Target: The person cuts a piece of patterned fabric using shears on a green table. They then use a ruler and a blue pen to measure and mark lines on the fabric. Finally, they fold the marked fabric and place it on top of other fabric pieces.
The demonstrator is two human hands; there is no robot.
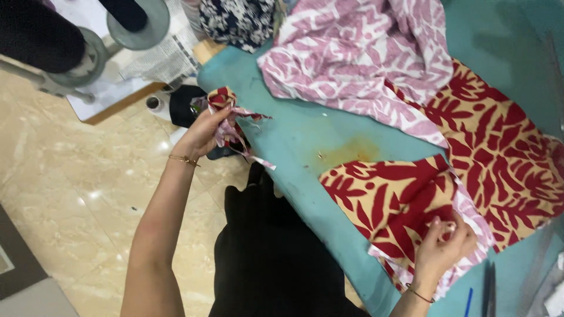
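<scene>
My left hand (202,134) was closed around a bunch of fabric scraps (230,120), red-and-cream and pink-and-white trimmings, gathered up in the grip and held out past the edge of the tabletop (299,138), over the marble floor (76,194). I judged they were held away there to keep the loose offcuts clear of the good cloth; a few thin strips dangled below my fingers toward my dark-clothed lap. My right hand (443,243) rested well apart from the left, on the teal tabletop, its grip narrow and pinching the near edge of the red leaf-print fabric (405,199), where a pink-and-white layer showed beneath as a border. That pinch seemed to keep the two layers lined up at the hem. Beyond that hand the same red print spread wide and flat, and farther off still lay a crumpled pink-and-white fabric (358,53). Just right of my right wrist lay a blue pen (468,299) and a dark ruler-like strip (489,290). Beyond my left grip stood a spool of thread (154,104) on the floor.
</scene>
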